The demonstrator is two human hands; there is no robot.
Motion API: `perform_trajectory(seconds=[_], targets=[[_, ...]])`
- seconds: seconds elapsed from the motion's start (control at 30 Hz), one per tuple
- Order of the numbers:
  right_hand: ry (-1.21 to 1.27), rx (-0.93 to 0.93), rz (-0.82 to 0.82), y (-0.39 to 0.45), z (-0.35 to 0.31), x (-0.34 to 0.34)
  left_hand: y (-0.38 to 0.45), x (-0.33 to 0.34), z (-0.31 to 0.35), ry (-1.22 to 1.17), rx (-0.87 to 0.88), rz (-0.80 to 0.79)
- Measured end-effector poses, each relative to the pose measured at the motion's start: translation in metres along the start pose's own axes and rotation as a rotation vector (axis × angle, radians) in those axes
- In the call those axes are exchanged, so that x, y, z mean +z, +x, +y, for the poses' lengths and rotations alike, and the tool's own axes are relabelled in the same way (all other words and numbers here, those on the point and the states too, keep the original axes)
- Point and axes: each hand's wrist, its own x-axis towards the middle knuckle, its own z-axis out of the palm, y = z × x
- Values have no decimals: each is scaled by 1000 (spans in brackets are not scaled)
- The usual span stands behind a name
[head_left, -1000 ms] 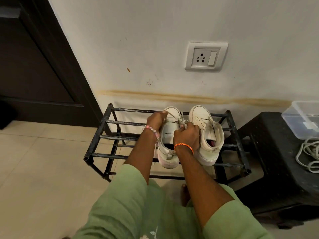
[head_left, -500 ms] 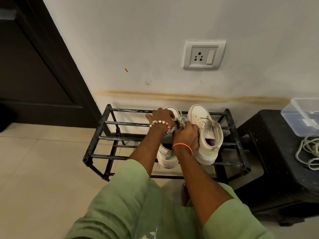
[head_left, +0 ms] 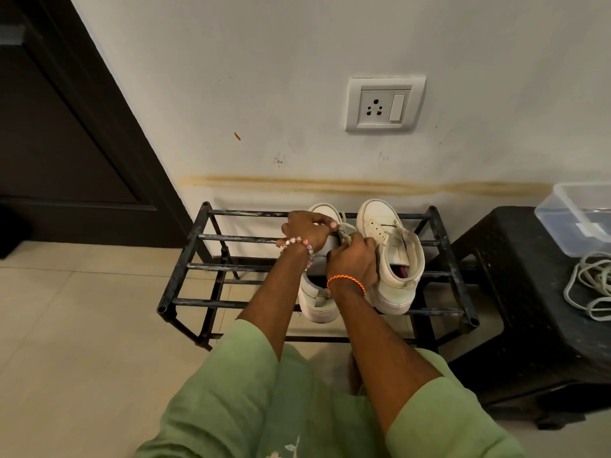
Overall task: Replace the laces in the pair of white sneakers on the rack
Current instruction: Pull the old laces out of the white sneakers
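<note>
So we've got two scuffed white high-top sneakers sitting toes to the wall on the top bars of the black metal rack [head_left: 185,259]. The left sneaker [head_left: 319,302] has a pale lace [head_left: 345,231] over its tongue. Our left hand [head_left: 309,231] curls its fingers round that lace and our right hand [head_left: 353,259] pinches it just beside. The right sneaker [head_left: 393,256] stands open, pinkish lining showing inside. Off right, a black plastic stool [head_left: 515,292] carries a clear plastic box [head_left: 575,216], can't tell what's in it, and a loose bundle of whitish cord [head_left: 591,285].
</note>
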Motion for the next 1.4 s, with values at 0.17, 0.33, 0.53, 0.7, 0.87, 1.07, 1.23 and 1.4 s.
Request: perform_trajectory(seconds=[0.17, 0.33, 0.53, 0.7, 0.87, 1.07, 1.23, 1.4], targets=[[2, -5, -3, -2, -1, 0, -8, -17, 21, -527, 97, -95], [-4, 5, -10, -2, -1, -1, -12, -28, 37, -897, 30, -148], [-21, -1, -37, -3, 0, -2, -10, -13, 10, -163, 25, -38], [-33, -12, -34, -2, -1, 0, -17, -2, -8, 414, 54, -43], [-26, -22, -25, 0, 2, 0, -15, 3, -3, 334, 40, -43], [-45, -26, -26, -3, 1, -1, -11, -3, -9, 81, 74, -20], [-71, -26, -41, -4, -1, -2, -21, -26, 24, -703, 102, 66], [-70, -25, -35, -4, 0, -2, -19, -41, 57, -1042, 88, 24]])
